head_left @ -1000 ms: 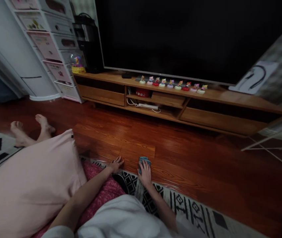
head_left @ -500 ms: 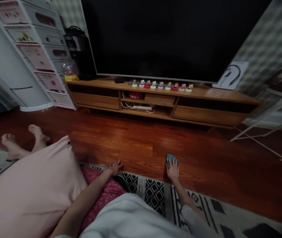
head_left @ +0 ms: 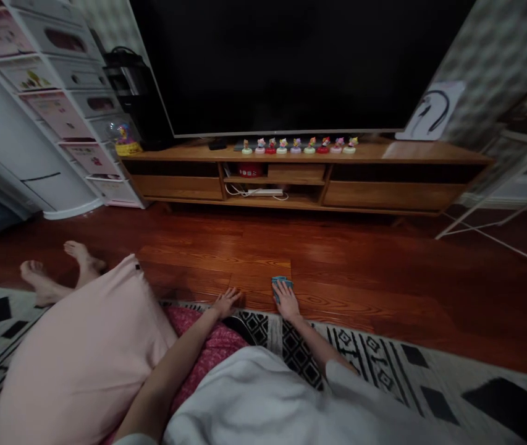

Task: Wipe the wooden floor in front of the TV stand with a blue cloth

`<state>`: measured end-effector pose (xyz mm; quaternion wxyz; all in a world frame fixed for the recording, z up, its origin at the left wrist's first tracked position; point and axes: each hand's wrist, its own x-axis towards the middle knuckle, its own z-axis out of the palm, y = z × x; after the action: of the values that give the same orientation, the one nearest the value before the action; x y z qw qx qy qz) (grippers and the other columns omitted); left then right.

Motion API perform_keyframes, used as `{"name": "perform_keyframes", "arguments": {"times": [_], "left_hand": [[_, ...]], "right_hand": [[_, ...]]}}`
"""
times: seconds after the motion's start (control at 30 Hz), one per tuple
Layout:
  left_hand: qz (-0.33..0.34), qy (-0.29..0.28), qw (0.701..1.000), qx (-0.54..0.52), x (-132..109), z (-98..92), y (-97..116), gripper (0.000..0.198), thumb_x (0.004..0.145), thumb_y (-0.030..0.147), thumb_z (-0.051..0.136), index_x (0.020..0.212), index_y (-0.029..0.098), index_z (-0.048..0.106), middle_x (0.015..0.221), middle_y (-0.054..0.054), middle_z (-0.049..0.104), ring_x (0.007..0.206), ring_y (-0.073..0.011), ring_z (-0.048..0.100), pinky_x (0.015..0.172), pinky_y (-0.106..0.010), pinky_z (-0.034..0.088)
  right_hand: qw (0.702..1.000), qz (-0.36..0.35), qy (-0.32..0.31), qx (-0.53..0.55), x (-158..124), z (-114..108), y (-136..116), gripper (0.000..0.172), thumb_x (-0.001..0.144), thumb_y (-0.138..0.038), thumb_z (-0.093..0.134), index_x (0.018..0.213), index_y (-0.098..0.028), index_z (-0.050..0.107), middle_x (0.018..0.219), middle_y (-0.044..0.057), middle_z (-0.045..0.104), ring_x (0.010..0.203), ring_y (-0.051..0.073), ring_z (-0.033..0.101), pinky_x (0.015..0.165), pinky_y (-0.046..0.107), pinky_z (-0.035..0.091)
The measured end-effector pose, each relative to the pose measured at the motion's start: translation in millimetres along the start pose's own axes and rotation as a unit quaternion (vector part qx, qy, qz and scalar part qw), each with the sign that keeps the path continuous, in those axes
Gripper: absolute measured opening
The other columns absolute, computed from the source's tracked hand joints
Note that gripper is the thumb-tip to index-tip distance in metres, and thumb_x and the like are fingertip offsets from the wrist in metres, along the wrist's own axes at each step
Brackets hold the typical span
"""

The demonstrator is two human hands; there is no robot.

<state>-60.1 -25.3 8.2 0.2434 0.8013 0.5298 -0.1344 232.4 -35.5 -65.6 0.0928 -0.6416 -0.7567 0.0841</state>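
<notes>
My right hand (head_left: 286, 300) lies flat on a small blue cloth (head_left: 282, 282), pressing it to the dark red wooden floor (head_left: 360, 278) just beyond the rug's edge. The cloth shows only past my fingertips. My left hand (head_left: 225, 303) rests open, fingers spread, on the floor at the rug's edge, a short way left of the right hand. Both forearms reach forward from my white top.
A black-and-white patterned rug (head_left: 383, 371) lies under me. A large pink pillow (head_left: 78, 352) sits at my left, with another person's bare feet (head_left: 59, 272) beyond it. Ahead stand a low wooden TV stand (head_left: 300, 179) with small figurines, a big dark screen, white drawers at left and a white rack at right.
My right hand slid the blue cloth right across the floor, then back left toward my left hand. The left hand stayed planted. My head shifted slightly.
</notes>
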Motion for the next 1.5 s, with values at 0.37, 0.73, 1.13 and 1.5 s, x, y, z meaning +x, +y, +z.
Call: {"name": "perform_keyframes", "arguments": {"times": [0.37, 0.73, 1.13, 1.5], "left_hand": [[0.155, 0.078, 0.985, 0.020, 7.2, 0.1, -0.7, 0.063, 0.100, 0.029, 0.044, 0.158, 0.032, 0.021, 0.166, -0.007, 0.015, 0.152, -0.0285, 0.008, 0.119, -0.057, 0.019], [0.280, 0.107, 0.948, 0.105, 4.9, 2.9, 34.4, 0.056, 0.105, 0.041, 0.038, 0.158, 0.033, 0.021, 0.167, -0.004, 0.016, 0.152, -0.0242, 0.012, 0.122, -0.050, 0.015], [0.257, 0.111, 0.957, 0.076, 4.5, 0.3, 13.3, 0.059, 0.106, 0.043, 0.035, 0.160, 0.031, 0.014, 0.167, -0.006, 0.013, 0.152, -0.0259, 0.011, 0.121, -0.051, 0.019], [0.266, 0.097, 0.956, 0.074, 1.2, -2.9, 22.5, 0.060, 0.106, 0.045, 0.033, 0.160, 0.032, 0.011, 0.167, -0.006, 0.011, 0.152, -0.0259, 0.009, 0.122, -0.051, 0.016]], "right_hand": [[0.969, 0.233, 0.001, -0.083, -32.0, -27.5, 104.5, 0.059, 0.101, -0.041, 0.025, 0.156, -0.022, 0.032, 0.165, 0.008, 0.024, 0.150, 0.028, 0.024, 0.118, 0.047, 0.023], [0.999, -0.029, 0.021, 0.015, -37.3, 23.6, -41.4, 0.058, 0.099, -0.040, 0.036, 0.156, -0.029, 0.032, 0.164, 0.003, 0.025, 0.152, 0.025, 0.018, 0.120, 0.046, 0.017], [0.945, 0.312, 0.071, -0.063, -29.2, -30.3, 120.6, 0.064, 0.100, -0.041, 0.023, 0.159, -0.016, 0.021, 0.166, 0.012, 0.019, 0.151, 0.031, 0.016, 0.119, 0.050, 0.014], [0.994, 0.111, 0.019, -0.004, -43.9, 5.2, 0.1, 0.061, 0.100, -0.046, 0.027, 0.157, -0.024, 0.030, 0.165, 0.005, 0.023, 0.152, 0.027, 0.015, 0.121, 0.046, 0.014]]}}
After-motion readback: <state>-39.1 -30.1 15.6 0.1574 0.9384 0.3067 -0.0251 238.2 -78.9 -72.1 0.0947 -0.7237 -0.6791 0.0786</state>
